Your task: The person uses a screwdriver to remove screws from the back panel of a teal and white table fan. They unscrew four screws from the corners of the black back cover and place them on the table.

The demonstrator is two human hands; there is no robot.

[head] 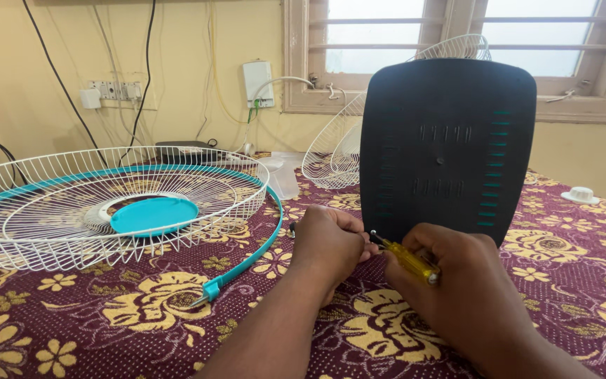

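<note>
Left of the hands, a white wire fan guard point(106, 203) lies on the desk point(583, 260). The left hand point(327, 245) is fisted, its contents hidden. The right hand point(457, 288) grips a yellow screwdriver point(407, 258), tip hidden, against the upright black fan base point(447, 140) just beyond.

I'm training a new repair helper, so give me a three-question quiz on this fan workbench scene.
1. True or false: the right hand holds a yellow-handled screwdriver.
2. What stands upright behind both hands?
A. dark fan base
B. cardboard box
C. kettle
3. What colour is the centre cap of the white fan guard lying by the left hand?

Key: 1 true; 2 A; 3 teal.
</note>
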